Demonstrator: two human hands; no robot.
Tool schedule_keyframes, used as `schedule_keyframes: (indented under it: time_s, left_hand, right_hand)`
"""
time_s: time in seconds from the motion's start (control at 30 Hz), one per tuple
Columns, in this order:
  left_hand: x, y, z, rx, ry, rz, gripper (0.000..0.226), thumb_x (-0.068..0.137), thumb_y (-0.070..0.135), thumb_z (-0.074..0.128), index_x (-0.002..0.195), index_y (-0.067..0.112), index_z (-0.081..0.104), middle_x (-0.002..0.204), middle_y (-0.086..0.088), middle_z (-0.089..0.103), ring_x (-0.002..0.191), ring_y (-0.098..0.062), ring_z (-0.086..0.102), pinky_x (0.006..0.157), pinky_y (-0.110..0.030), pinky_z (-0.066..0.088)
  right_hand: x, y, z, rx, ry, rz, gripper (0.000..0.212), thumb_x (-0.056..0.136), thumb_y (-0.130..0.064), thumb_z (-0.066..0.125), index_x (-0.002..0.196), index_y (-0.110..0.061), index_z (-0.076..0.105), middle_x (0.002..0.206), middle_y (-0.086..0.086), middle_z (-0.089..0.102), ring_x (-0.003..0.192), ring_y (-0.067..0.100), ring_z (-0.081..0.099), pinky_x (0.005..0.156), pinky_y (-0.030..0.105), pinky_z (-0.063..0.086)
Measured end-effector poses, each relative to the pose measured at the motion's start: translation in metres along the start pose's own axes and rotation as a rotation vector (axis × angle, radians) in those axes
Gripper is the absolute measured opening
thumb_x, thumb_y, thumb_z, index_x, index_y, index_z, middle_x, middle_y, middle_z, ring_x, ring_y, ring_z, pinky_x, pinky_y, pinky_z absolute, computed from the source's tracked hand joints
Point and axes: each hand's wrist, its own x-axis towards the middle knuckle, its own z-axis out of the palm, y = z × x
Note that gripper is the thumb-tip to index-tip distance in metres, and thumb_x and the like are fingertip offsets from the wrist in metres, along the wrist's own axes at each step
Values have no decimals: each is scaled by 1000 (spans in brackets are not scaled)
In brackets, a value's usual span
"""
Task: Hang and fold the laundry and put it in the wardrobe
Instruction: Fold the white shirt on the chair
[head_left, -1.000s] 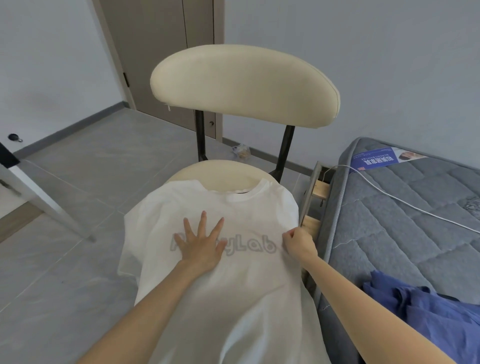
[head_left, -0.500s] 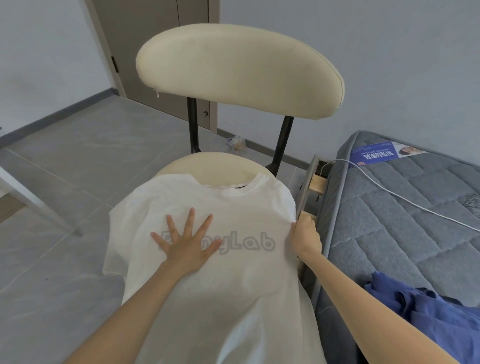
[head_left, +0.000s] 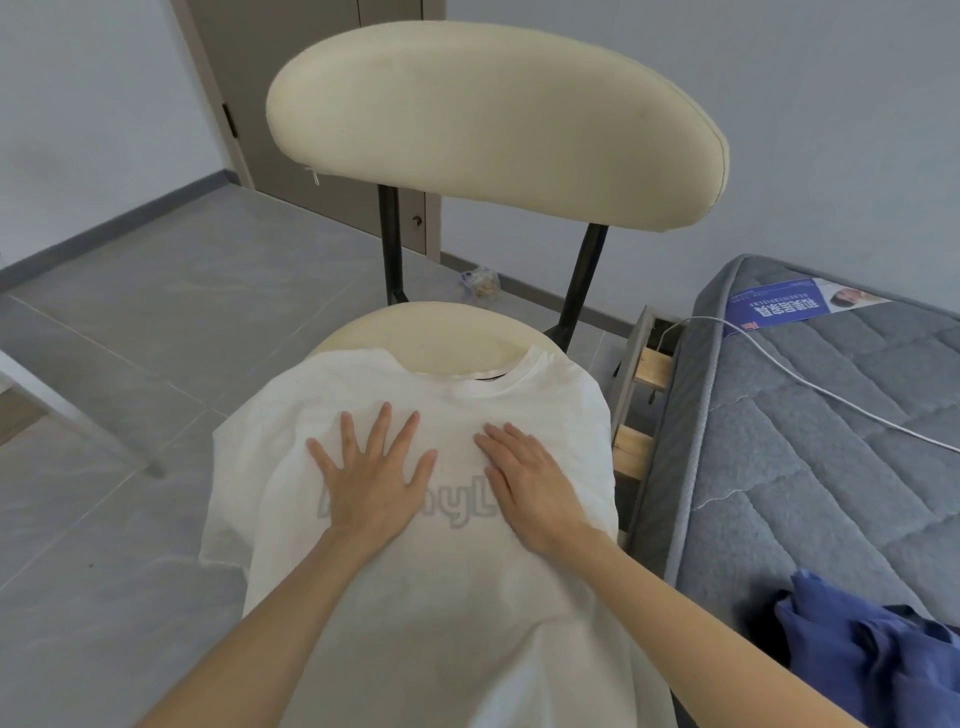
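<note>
Open grey tiled floor (head_left: 130, 364) lies left. My left hand (head_left: 371, 483), fingers spread, and right hand (head_left: 530, 483), fingers together, press flat on the white printed T-shirt (head_left: 441, 623) draped over the cream padded chair (head_left: 431, 332); grey quilted mattress (head_left: 831, 467) close right.

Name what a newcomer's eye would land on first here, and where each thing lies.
The left hand and right hand press flat, side by side, on a white T-shirt spread over the seat of the cream chair, centre frame. At right lies a grey mattress with a crumpled blue garment at its near end.
</note>
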Motion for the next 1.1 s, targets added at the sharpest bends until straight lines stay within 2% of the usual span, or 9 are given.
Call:
schedule_keyframes:
  time_s: [0.17,0.43,0.53,0.63,0.7,0.77,0.87,1.0,1.1]
  left_hand:
    - [21,-21,3,18,146,-51,56,94,59,17,149,46,13,161,4,3,147,-31,-3,116,-55,-5]
    - [30,-25,-1,8,122,-79,55,98,50,21,151,38,8,161,-6,-2,147,-29,-4,118,-45,-6]
    - [24,-31,-22,-107,89,-14,51,101,38,29,150,27,26,159,-5,16,146,-25,12,118,-41,9]
    - [3,-47,-43,-273,340,-9,37,92,15,50,128,16,58,133,-9,53,120,-30,49,99,-42,35]
    - [-12,-63,-49,-363,505,-152,31,88,8,55,118,14,63,118,-12,54,109,-34,50,94,-44,35]
    - [-24,-82,-47,-529,551,-357,31,89,9,55,119,10,60,119,-18,48,114,-37,45,100,-44,32]
    - [-35,-115,-38,-730,403,-632,46,94,21,55,137,9,45,139,-23,37,132,-36,33,110,-41,24]
    - [-42,-144,-20,-1070,164,-729,68,97,43,47,151,12,20,154,-15,27,140,-30,29,113,-40,23]
    - [-43,-152,-10,-1362,-63,-955,79,88,68,39,150,20,25,153,-9,31,137,-31,33,110,-50,27]
  right_hand:
    - [28,43,2,-32,-41,360,51,101,-52,13,151,-44,7,162,-8,-5,149,20,-10,119,41,-8]
    - [54,61,-7,-78,-100,559,59,101,-52,11,153,-30,-6,162,1,-9,148,29,-7,119,53,0]
    - [57,33,-15,-47,-60,500,53,104,-35,21,153,-22,8,162,4,0,148,28,-6,118,52,-1]
    - [50,-9,-16,75,-37,357,50,104,-30,26,153,-22,17,162,3,5,149,24,-4,119,44,-2]
    - [43,-40,-11,135,-52,275,50,104,-29,27,153,-22,19,162,1,6,149,21,-3,120,41,-2]
    - [37,-69,-3,172,-86,201,50,105,-28,27,153,-23,18,162,0,6,149,20,-2,119,40,-1]
    - [33,-103,14,195,-161,111,50,105,-29,27,154,-27,16,162,-1,5,149,20,-2,119,41,-2]
    - [31,-122,39,100,-231,61,50,104,-38,23,152,-39,9,162,-6,-3,149,19,-10,117,47,-11]
    - [33,-121,53,-27,-244,74,50,103,-47,17,149,-48,-2,160,-11,-14,147,18,-18,116,49,-16]
